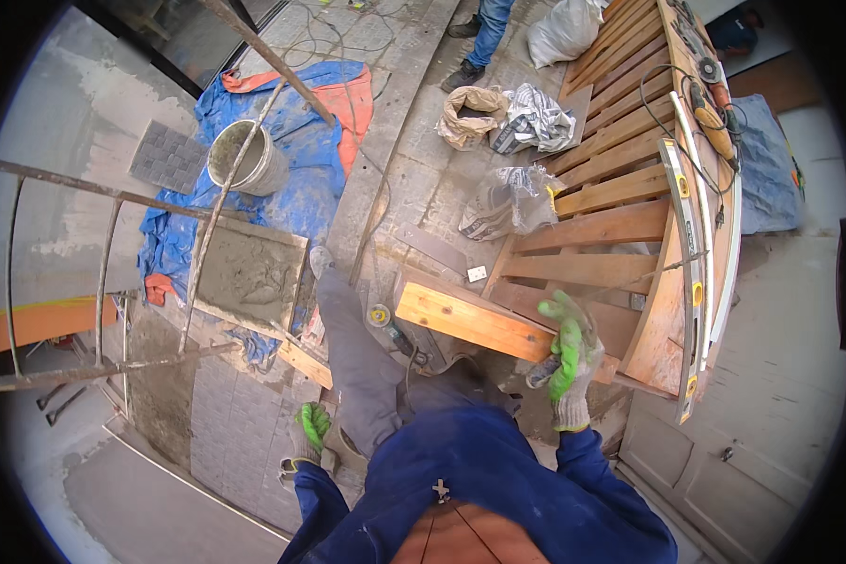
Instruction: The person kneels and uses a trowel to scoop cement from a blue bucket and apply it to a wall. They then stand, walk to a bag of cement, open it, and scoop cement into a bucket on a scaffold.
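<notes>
My left hand (312, 434) and, beside the wooden beam (475, 322), my right hand (571, 355) look half-curled; I can't tell if either grips. Stepping carelessly could snag the grinder (402, 340) cord between them.

Paved floor (416, 193) and slatted wooden bench (611, 224), both loaded with gear.
Floor: crumpled blue tarp (296, 209) under bucket (274, 175) and mortar board (305, 256); brown paper bag (462, 136), white sack (564, 34), clear plastic bag (528, 199) near bench; angle grinder (382, 316) by person's leg; grey pavers (240, 432) lower left. Bench: spirit level (692, 268) along outer plank, corded power tool (717, 139) near it.
</notes>
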{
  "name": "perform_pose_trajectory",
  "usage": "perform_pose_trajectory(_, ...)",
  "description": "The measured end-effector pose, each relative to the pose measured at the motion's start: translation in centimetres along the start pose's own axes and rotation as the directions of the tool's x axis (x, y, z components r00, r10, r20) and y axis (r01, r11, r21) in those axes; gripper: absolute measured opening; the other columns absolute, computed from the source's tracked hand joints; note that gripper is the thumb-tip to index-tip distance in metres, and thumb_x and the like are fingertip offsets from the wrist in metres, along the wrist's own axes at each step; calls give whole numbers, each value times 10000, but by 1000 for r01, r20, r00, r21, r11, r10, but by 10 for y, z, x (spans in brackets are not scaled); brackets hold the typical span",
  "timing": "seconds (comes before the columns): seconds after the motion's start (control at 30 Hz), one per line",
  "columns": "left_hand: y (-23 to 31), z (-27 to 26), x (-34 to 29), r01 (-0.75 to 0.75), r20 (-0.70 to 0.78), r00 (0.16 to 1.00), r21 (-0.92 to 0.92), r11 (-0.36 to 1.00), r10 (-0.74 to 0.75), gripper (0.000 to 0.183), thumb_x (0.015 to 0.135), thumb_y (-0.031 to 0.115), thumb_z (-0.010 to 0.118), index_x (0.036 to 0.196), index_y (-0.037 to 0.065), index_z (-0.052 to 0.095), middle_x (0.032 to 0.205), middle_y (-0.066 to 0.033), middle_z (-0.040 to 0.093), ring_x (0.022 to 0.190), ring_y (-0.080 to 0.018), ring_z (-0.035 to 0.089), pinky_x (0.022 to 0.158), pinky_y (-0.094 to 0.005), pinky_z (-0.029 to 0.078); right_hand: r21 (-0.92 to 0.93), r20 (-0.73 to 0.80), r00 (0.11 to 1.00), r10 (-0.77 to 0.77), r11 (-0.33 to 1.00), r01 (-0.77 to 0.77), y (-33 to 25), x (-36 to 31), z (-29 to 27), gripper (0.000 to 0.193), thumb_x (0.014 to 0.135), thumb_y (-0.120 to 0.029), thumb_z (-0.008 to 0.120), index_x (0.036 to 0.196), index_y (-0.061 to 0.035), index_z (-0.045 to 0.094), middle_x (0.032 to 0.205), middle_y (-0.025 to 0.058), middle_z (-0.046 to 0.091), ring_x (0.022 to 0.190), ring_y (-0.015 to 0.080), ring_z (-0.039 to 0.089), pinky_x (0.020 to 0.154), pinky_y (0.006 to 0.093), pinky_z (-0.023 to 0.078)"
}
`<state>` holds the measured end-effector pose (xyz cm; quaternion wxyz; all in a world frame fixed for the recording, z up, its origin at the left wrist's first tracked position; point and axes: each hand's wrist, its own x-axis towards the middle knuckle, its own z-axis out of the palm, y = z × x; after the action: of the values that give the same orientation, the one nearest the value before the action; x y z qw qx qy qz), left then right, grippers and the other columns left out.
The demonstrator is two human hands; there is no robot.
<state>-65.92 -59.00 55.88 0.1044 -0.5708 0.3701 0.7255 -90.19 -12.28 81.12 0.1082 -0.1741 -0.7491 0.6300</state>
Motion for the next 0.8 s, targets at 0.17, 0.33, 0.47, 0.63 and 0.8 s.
perform_pose_trajectory(0.17, 224, 37, 67, -130, -78, 982, 395, 909, 174, 368, 1026, 353, 591, 1230, 52, 641, 1055, -120, 736, 760, -202, 690, 604, -298, 556, -274, -194, 963, 189, 932, -238, 0, -5, 2, 395, 979, -285, 642, 1200, 40, 679, 1023, 78, 762, 735, 105, 621, 726, 264, 512)
perform_pose_trajectory(0.33, 382, 57, 44, -126, -85, 980, 440, 889, 182, 311, 1024, 356, 591, 1125, 70, 659, 929, -93, 726, 651, -191, 648, 505, -301, 495, -779, 51, 985, 165, 624, -64, -1, 6, 6, 442, 872, -306, 722, 1170, 20, 697, 1007, 166, 751, 1027, 372, 682, 1025, 451, 486)
perform_pose_trajectory(0.47, 448, 24, 54, 29, -141, 986, 657, 753, 86, 241, 998, 301, 610, 1047, 69, 653, 827, -73, 692, 582, -179, 598, 469, -298, 452, -780, -60, 972, 228, 597, -188, -1, 4, 23, 435, 855, -290, 742, 1160, 16, 697, 1016, 172, 746, 1079, 368, 660, 1066, 460, 444)
perform_pose_trajectory(0.63, 529, 85, 80, -39, 41, 999, 937, 346, 2, 221, 994, 268, 613, 1028, 54, 656, 825, -82, 697, 570, -180, 594, 477, -307, 457, -792, -85, 970, 228, 575, -204, -6, 5, 33, 436, 858, -346, 739, 1125, -2, 714, 1045, 198, 715, 1067, 420, 627, 1005, 473, 467)
perform_pose_trajectory(0.8, 613, 204, 139, -397, 385, 915, 913, 95, 120, 198, 1000, 231, 632, 1020, 35, 661, 820, -71, 694, 571, -147, 586, 497, -288, 463, -789, -120, 973, 196, 576, -214, -14, 12, 35, 430, 852, -442, 702, 931, -20, 726, 970, 195, 697, 1006, 405, 632, 918, 503, 490)
